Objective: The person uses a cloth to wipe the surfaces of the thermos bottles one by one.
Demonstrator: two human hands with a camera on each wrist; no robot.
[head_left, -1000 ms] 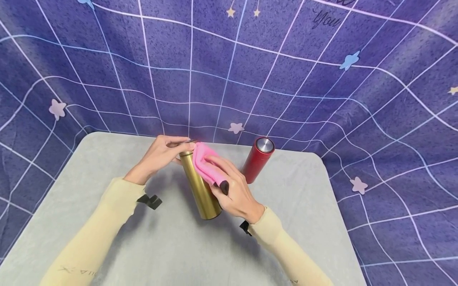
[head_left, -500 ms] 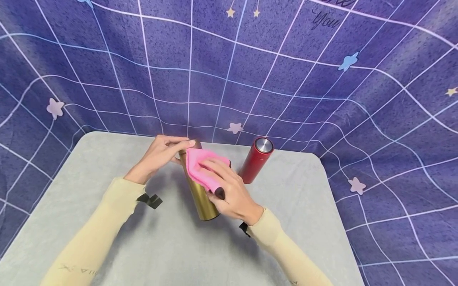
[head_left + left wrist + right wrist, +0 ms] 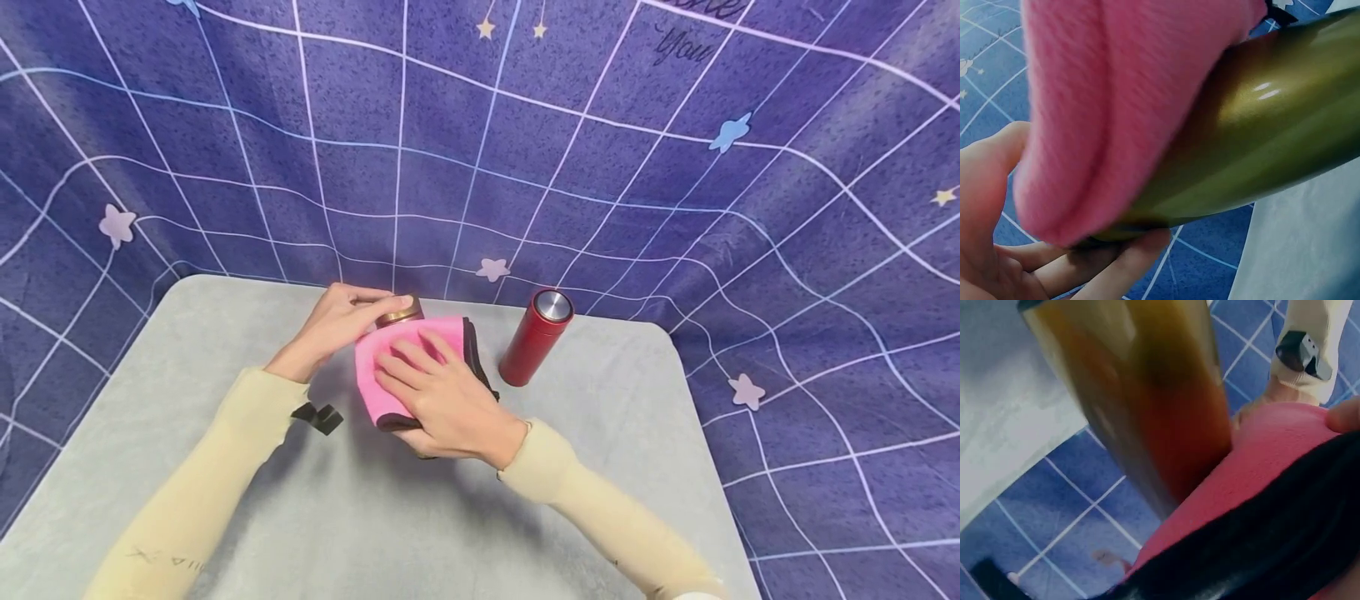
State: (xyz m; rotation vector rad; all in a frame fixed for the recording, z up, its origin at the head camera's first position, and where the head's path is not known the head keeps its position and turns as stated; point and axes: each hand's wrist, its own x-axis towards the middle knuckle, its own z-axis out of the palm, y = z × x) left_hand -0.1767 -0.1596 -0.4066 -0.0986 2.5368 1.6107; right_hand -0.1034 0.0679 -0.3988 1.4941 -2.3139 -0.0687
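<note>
My left hand (image 3: 333, 323) grips the capped top of a gold thermos bottle (image 3: 401, 313), with the thumb over the lid. My right hand (image 3: 450, 404) holds a pink cloth (image 3: 375, 392) with dark edging against the bottle's side. Its fingers spread over the cloth, which hides most of the bottle in the head view. In the left wrist view, the gold body (image 3: 1266, 119) slants out from under the folded pink cloth (image 3: 1104, 100), and left-hand fingers curl beneath the top. The right wrist view has the bottle's side (image 3: 1160, 381) touching the cloth.
A red thermos (image 3: 531, 342) with a silver lid stands upright to the right of my right hand. Both stand at the far part of a pale grey table (image 3: 615, 475). Behind it hangs a purple-blue grid-patterned curtain (image 3: 435, 192).
My right hand has moved left across the gold bottle with the cloth, which has spread from a narrow fold to cover most of the body. My left hand stays at the top.
</note>
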